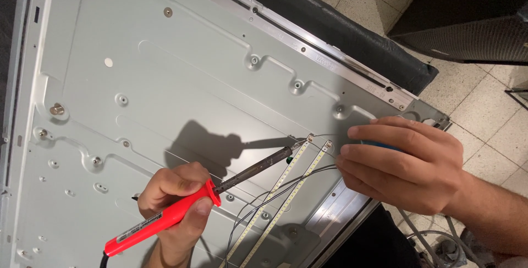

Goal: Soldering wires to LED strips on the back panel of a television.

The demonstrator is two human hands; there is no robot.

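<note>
At lower centre, the left hand [173, 204] grips a red soldering iron [165, 217], its tip touching the top of two LED strips [286, 191] mid-frame, while the right hand [404, 163] pinches thin wire [324, 136] over the grey metal panel [165, 81].

A narrow white label [144, 225] runs lengthwise along the red handle of the soldering iron [159, 221] you grip in your left hand [173, 202], low and left of centre. It is a slim rectangle with small dark print, tilted up to the right with the handle, and your fingers cover its upper end. No packages, signs or lit screens show anywhere else.
</note>
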